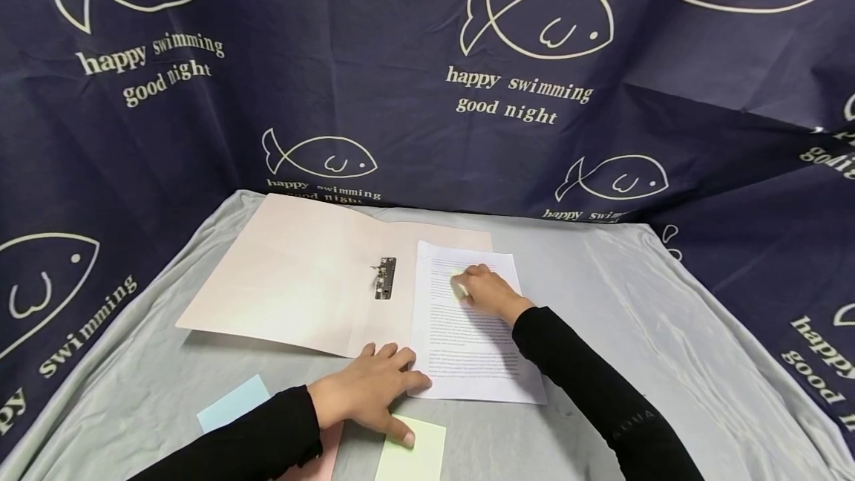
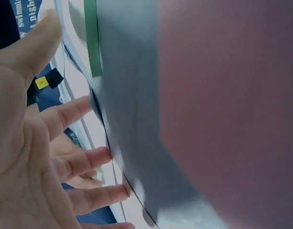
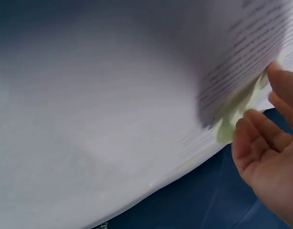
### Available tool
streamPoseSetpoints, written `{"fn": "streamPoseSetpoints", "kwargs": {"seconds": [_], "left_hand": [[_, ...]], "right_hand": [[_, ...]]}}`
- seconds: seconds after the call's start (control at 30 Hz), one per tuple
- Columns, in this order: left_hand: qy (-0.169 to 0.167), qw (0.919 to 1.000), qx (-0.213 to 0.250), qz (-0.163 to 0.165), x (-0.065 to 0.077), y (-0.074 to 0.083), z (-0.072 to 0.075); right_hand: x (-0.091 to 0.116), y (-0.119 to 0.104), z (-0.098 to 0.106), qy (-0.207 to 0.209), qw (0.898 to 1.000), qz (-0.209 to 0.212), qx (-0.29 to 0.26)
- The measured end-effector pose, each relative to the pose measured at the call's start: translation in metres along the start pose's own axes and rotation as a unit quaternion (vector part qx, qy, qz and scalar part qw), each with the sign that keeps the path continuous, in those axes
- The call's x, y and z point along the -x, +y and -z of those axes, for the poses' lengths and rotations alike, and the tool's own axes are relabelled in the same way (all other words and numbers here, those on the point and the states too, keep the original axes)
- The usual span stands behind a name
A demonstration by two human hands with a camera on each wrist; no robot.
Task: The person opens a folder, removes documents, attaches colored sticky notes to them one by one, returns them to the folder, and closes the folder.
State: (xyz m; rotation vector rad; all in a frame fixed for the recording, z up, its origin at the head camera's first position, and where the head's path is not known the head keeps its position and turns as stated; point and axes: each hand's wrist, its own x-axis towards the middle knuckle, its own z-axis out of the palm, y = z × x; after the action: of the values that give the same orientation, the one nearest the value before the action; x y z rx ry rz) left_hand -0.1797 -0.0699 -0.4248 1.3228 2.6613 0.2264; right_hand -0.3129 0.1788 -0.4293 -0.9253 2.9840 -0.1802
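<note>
My right hand [image 1: 487, 291] is over the upper part of a printed sheet of paper [image 1: 470, 340]. Its thumb and fingers pinch a pale green sticky note [image 3: 232, 119], which looks bent against the text in the right wrist view. Beneath the sheet lies an opened pale pink folder [image 1: 287, 273] with a metal clip [image 1: 384, 278] near its fold. With fingers spread, my left hand [image 1: 369, 390] rests at the sheet's lower left corner and the folder's bottom edge. The left thumb reaches over the top of a light green sticky pad [image 1: 419, 455].
Left of the green pad, a pink pad [image 1: 327, 459] is partly hidden by the left wrist. A blue sticky pad [image 1: 234, 403] lies farther left, by the sleeve. Grey cloth [image 1: 621, 318] covers the table, and a dark blue fish-print curtain [image 1: 401, 80] hangs behind it.
</note>
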Motion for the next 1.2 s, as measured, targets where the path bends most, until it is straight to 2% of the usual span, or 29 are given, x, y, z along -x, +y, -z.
{"fn": "streamPoseSetpoints", "kwargs": {"seconds": [0.2, 0.37, 0.5, 0.73, 0.97, 1.2], "left_hand": [[0.014, 0.9998, -0.009, -0.007, -0.004, -0.008, 0.001], [0.028, 0.9992, -0.026, -0.004, -0.011, -0.014, 0.001], [0.021, 0.9995, -0.022, 0.011, -0.018, -0.022, 0.003], [-0.029, 0.9976, 0.000, 0.062, -0.026, -0.026, 0.004], [-0.034, 0.9972, -0.003, 0.067, -0.030, -0.023, 0.004], [-0.034, 0.9967, -0.010, 0.073, -0.032, -0.023, 0.002]], "right_hand": [[-0.007, -0.010, -0.003, -0.101, 0.994, -0.020, -0.026], [-0.010, -0.012, -0.002, -0.132, 0.990, -0.035, -0.035], [-0.011, -0.010, 0.000, -0.141, 0.988, -0.038, -0.046], [-0.010, -0.006, -0.002, -0.139, 0.988, -0.028, -0.057], [-0.004, 0.000, 0.001, -0.138, 0.987, -0.025, -0.076], [0.006, 0.016, 0.003, -0.100, 0.989, -0.003, -0.111]]}}
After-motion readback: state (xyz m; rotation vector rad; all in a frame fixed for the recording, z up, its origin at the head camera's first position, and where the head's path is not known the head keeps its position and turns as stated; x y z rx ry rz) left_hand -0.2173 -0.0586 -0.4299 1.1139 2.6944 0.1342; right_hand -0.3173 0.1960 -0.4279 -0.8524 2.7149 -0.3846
